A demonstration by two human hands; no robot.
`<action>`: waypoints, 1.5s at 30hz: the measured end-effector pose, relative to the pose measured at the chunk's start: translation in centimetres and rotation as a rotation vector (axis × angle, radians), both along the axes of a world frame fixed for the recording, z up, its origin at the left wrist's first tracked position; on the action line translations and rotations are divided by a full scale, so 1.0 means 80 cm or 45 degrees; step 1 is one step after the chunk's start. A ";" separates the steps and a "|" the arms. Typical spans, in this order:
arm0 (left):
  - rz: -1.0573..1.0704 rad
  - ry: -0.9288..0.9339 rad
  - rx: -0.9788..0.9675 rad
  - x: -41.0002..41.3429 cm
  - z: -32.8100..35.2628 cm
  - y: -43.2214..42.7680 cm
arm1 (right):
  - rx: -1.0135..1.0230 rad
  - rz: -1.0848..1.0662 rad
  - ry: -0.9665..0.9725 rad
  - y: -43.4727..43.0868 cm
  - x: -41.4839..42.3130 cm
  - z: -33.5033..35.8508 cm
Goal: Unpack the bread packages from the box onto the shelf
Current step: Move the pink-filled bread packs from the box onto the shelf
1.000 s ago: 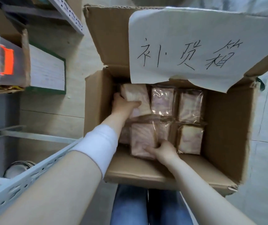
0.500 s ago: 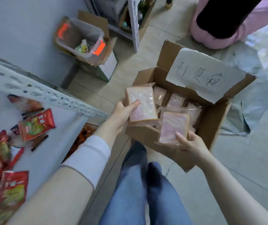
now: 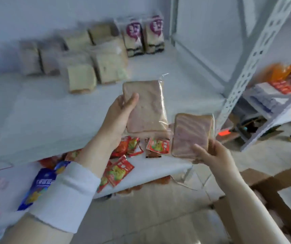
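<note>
While both hands are loaded, neither package has yet reached the shelf [image 3: 53, 113]. The left hand [image 3: 120, 117] grips the first bread package [image 3: 146, 106] near the centre of view. Its thumb is pressed across the wrapper face and its fingers are clamped behind, out of sight. This package is held over the front part of the upper shelf board, not resting on it.

The right hand [image 3: 215, 155] holds the second bread package [image 3: 192, 134] at four o'clock from the first, fingers clamped round its lower edge. It hangs in front of the shelf edge.

Stocked bread [image 3: 95, 67] lies grouped at eleven o'clock, at the back of the board. Two purple-labelled packs [image 3: 143, 36] stand upright at twelve o'clock. Red snack packets [image 3: 123, 166] lie on the lower level at six o'clock.

The box [image 3: 273, 187] sits at five o'clock, partly cut off by the frame, and its contents cannot be seen.

Assessment: the task is part done. Two packages await placement on the bare board ahead of the stock. The number left in the box cannot be determined.
</note>
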State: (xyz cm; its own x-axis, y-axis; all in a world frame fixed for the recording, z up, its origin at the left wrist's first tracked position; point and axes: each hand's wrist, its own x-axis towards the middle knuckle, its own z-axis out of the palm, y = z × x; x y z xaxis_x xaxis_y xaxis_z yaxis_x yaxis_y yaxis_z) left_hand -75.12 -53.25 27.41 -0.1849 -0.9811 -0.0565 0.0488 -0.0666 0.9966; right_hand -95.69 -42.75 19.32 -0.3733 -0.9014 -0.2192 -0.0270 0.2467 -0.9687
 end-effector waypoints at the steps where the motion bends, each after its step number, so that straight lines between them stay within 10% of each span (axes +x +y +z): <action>1: 0.049 0.005 -0.042 0.047 0.010 -0.010 | -0.035 0.042 0.021 -0.022 0.036 0.015; 14: 0.782 -0.194 -0.056 0.435 -0.020 -0.247 | -0.256 0.168 0.089 -0.317 0.435 0.069; 32: 0.963 -0.507 -0.206 0.433 -0.066 -0.472 | -0.294 -0.467 0.751 -0.540 0.539 0.013; 40: 0.880 -0.472 -0.151 0.436 -0.049 -0.460 | -0.074 -0.213 1.319 -0.532 0.540 0.003; 45: 0.714 -0.991 -0.326 0.432 -0.027 -0.411 | -0.177 0.075 1.421 -0.480 0.534 0.041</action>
